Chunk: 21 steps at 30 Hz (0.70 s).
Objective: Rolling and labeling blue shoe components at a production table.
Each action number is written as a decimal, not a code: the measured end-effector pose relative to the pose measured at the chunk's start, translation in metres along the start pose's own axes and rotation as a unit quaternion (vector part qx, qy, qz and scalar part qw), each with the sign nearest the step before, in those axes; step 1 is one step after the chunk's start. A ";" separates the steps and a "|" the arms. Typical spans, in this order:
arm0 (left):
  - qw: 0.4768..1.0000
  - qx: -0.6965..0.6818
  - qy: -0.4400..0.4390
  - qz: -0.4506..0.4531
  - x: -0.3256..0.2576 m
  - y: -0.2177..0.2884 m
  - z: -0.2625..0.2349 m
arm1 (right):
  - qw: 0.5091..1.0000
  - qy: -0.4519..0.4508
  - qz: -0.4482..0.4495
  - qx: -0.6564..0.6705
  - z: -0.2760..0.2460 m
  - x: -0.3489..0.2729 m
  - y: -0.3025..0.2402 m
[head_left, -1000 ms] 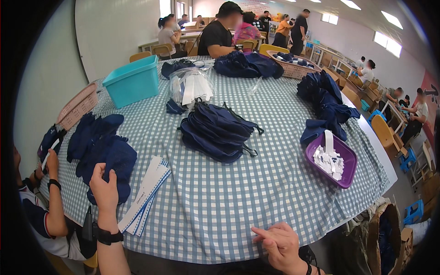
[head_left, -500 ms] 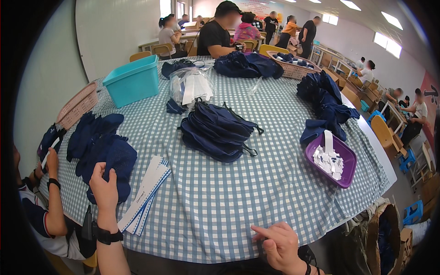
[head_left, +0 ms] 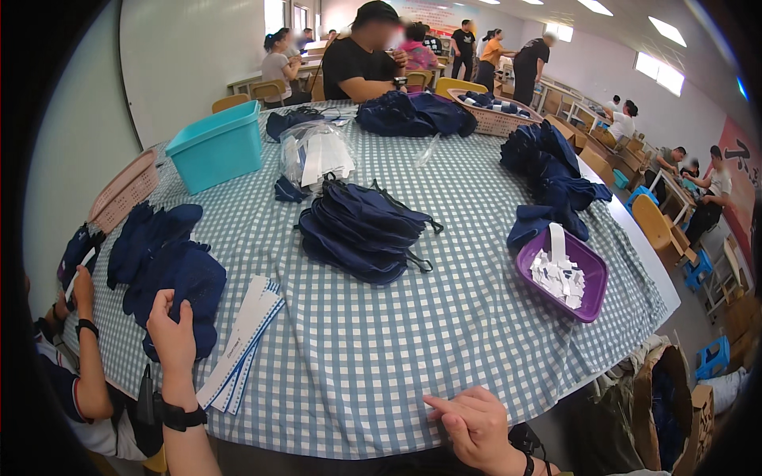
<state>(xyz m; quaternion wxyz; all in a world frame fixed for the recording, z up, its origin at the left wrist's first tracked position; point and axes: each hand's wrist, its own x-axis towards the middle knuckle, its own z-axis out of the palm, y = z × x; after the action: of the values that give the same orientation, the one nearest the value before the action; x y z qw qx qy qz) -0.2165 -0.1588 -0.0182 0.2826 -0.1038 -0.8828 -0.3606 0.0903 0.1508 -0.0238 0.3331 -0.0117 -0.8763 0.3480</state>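
Left hand point(head_left: 172, 332): was at the near edge of the navy cloth pieces point(head_left: 176, 274), thumb and forefinger slightly parted; whether the fingers pinched cloth, I could not tell.
Right hand point(head_left: 478, 427): was at the near edge of the tabletop point(head_left: 357, 357), forefinger pointing left, thumb spread from it.
Navy cloth pieces: lay heaped at left.
White strips point(head_left: 242, 349): lay fanned right of the left hand.
Purple basket point(head_left: 594, 297): stood at right, holding white scraps point(head_left: 558, 279).

Navy cloths point(head_left: 181, 268) lay limp and overlapping at my left fingers point(head_left: 162, 306), most spreading beyond them, some showing to their right.
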 end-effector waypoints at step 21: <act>1.000 -0.003 0.014 0.013 -0.001 0.007 0.000 | 0.997 -0.048 0.058 -0.021 0.000 -0.008 0.004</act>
<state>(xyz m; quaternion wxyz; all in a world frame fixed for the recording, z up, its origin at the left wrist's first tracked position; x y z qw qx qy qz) -0.2124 -0.1535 -0.0146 0.2990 -0.1108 -0.8763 -0.3612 0.0957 0.1518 -0.0314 0.2695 -0.0526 -0.8961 0.3486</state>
